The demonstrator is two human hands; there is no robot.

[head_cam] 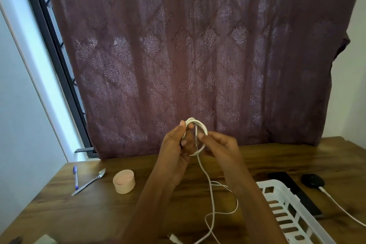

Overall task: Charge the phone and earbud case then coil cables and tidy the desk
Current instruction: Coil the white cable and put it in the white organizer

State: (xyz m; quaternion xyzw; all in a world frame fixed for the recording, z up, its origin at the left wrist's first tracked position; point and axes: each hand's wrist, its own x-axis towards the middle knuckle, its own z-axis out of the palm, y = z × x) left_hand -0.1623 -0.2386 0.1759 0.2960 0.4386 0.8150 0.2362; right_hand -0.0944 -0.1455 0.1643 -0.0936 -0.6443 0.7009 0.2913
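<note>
White cable (204,127) is wound into a small coil held up above the wooden desk (95,216), and I see its loose tail hanging down to the desktop. The left hand (177,145) grips the coil's left side with curled fingers, while the right hand (220,144) pinches its right side. Far left stands a round peach tub (124,184), pinkish inside; at right lies a white slatted basket (285,211).

Both bare forearms reach forward and up, converging until the hands nearly meet. The left hand (177,142) curls its fingers round the left side of the white cable coil (204,128); the right hand (220,144) (just beside it) pinches the coil's right side.
</note>
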